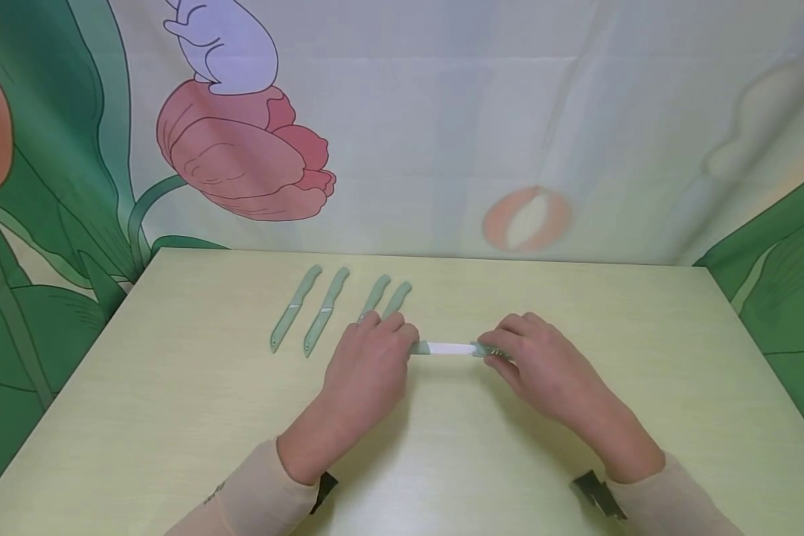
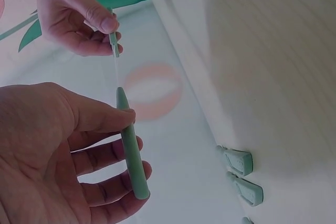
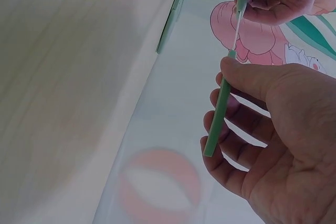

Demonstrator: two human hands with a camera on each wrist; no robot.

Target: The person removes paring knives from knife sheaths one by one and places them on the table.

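Between my two hands a small knife [image 1: 452, 348] with a white blade is stretched out level above the table. My left hand [image 1: 373, 363] grips its pale green handle [image 2: 134, 156], thumb on one side and fingertips on the other. The green blade cover [image 3: 218, 116] is pinched between the thumb and fingers of my right hand [image 1: 546, 365]. A length of bare blade shows between handle and cover, while the tip end is hidden inside the cover.
Two covered green knives [image 1: 296, 307] lie slanted side by side at the back left of the table [image 1: 174, 417]. Two more green handles [image 1: 375, 292] show just beyond my left hand, which hides their other ends. A printed curtain [image 1: 402, 149] hangs behind the table's far edge.
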